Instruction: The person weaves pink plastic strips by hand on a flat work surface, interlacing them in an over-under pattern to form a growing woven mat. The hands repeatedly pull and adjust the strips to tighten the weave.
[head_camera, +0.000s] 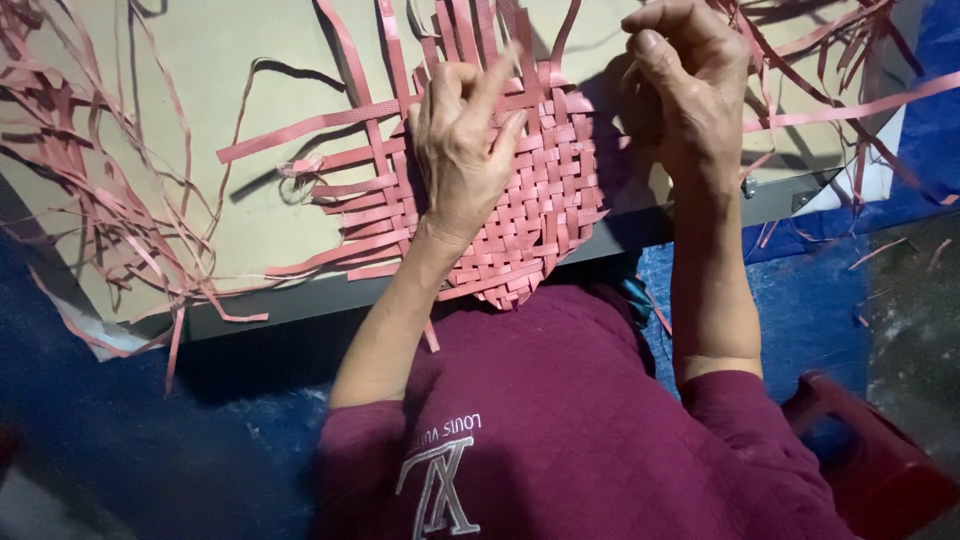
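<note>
Two hands weaving a mat from pink strips on a board.
Left hand presses the half-woven mat under its fingers; right hand is clenched beside it, grip contents unclear; loose strips remain unwoven.

Your left hand sits at upper centre of the frame, fingers bent and spread. Your right hand hangs at upper right, fingers curled inward, forearm running straight down.
</note>
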